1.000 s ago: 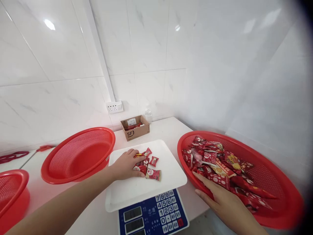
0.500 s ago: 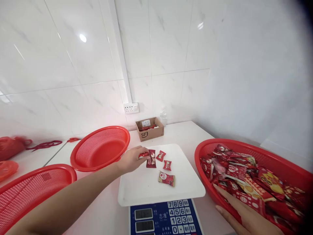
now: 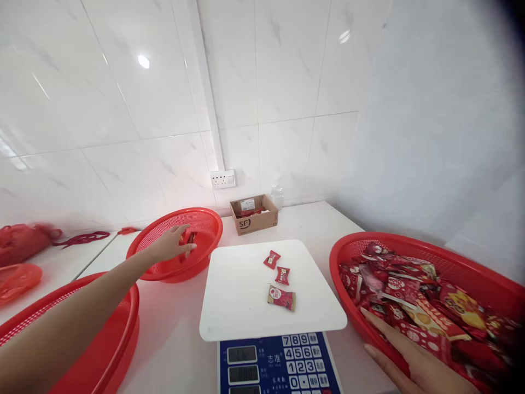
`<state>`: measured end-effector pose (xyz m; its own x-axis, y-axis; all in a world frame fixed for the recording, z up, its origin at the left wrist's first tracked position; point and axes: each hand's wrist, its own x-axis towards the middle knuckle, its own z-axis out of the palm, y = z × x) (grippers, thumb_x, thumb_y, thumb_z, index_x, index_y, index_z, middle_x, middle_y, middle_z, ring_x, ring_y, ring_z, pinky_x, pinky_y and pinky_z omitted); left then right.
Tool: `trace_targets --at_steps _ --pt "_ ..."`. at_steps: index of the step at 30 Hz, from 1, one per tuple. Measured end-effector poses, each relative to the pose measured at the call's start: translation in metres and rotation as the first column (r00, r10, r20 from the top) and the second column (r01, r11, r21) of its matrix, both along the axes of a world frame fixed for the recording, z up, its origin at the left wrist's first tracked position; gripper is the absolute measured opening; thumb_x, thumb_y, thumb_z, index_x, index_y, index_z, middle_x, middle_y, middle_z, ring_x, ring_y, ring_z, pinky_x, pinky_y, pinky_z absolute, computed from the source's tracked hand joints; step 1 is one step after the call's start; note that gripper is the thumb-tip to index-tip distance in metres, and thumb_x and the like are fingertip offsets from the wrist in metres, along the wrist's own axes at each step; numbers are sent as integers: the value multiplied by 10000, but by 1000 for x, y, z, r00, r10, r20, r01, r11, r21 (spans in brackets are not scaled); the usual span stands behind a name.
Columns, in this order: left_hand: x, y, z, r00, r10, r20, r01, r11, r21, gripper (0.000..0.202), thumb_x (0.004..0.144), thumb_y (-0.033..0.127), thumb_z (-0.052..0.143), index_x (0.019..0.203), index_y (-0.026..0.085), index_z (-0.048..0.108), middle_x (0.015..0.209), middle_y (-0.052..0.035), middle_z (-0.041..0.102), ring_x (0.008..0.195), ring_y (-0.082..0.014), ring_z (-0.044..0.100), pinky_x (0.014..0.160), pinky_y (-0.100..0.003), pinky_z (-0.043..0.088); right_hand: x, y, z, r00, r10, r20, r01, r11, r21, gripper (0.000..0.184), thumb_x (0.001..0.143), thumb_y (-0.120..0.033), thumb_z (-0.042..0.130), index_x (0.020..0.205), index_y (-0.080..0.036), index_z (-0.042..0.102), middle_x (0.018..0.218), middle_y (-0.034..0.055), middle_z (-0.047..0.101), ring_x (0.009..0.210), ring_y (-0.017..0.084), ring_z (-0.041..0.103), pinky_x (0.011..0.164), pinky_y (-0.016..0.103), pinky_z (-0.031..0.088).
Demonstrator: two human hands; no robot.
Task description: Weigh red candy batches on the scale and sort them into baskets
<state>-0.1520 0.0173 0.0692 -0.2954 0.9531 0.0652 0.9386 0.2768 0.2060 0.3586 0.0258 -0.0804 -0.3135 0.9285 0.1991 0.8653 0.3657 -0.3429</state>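
Note:
My left hand is over the far red basket, its fingers apart. Small red wrapped snacks show just beyond and between the fingers, loose or falling from them. On the white scale pan lie two small red wrapped candies, one upper and one lower, and a larger red-and-gold packet. My right hand rests with outstretched fingers at the near rim of the right red basket. That basket holds several mixed snack packets.
The scale's blue keypad panel faces me. An empty-looking red basket stands front left, below my forearm. At the back are a small cardboard box and a clear plastic item. Red bags lie far left.
My left hand has moved left from the scale pan to over the far basket, taking the dark red packet and a smaller red one off the pan. My right hand has stayed put.

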Motion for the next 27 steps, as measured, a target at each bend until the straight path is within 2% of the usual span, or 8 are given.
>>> trace_targets --at_steps 5,8,10,13,17,20,23,27 --pt "63 13 -20 961 -278 10 278 957 -84 738 809 598 435 1418 210 287 1521 -117 192 1391 -325 109 1073 -513 211 -4 -3 14 999 -41 24 44 991 -128 551 859 -549 358 1330 -281 456 1348 27 508 1211 251 496 864 374 507" --pt "118 25 -32 864 -499 69 504 857 -104 710 803 617 462 1409 285 299 1536 -49 162 1396 -246 132 1108 -403 186 -10 -7 29 998 -53 26 57 986 -159 552 859 -530 352 1342 -280 444 1339 26 517 1212 243 494 876 363 503" --pt "149 33 -41 749 -651 122 662 745 -89 735 815 647 413 1417 245 286 1530 -114 157 1394 -272 132 1098 -436 197 -14 -10 38 996 -82 38 88 979 -184 550 853 -529 355 1336 -286 454 1315 24 540 1193 246 513 877 368 504" --pt "183 40 -56 636 -755 157 771 628 -106 811 767 714 412 1411 235 300 1503 -173 215 1380 -348 142 1067 -536 204 -17 -12 46 994 -100 36 105 976 -192 540 849 -523 371 1323 -287 473 1290 20 561 1167 249 536 873 370 510" --pt "205 39 -72 538 -841 -53 840 541 -54 680 787 678 428 1317 252 436 1399 -142 413 1298 -368 321 1014 -541 284 -16 -13 47 995 -94 37 99 979 -179 526 856 -520 378 1308 -277 494 1271 33 578 1151 247 549 869 361 513" --pt "209 39 -76 548 -818 -175 827 562 -34 481 842 578 442 1110 203 578 1127 -118 606 1030 -282 550 862 -406 437 -16 -11 43 994 -92 61 102 979 -179 532 860 -526 364 1307 -271 494 1285 31 565 1154 248 547 862 365 517" --pt "204 41 -74 603 -771 -202 778 625 -66 331 854 491 488 891 188 617 905 -92 649 845 -247 605 680 -337 471 -15 -7 38 991 -102 86 114 982 -150 528 852 -525 380 1299 -272 504 1274 31 574 1137 257 561 823 372 536" --pt "175 45 -58 722 -649 -240 660 750 -45 228 886 396 467 831 208 582 825 -49 645 767 -201 621 607 -280 440 -11 -3 29 992 -90 84 97 991 -92 509 852 -519 396 1299 -298 499 1260 24 586 1098 260 589 747 361 559"
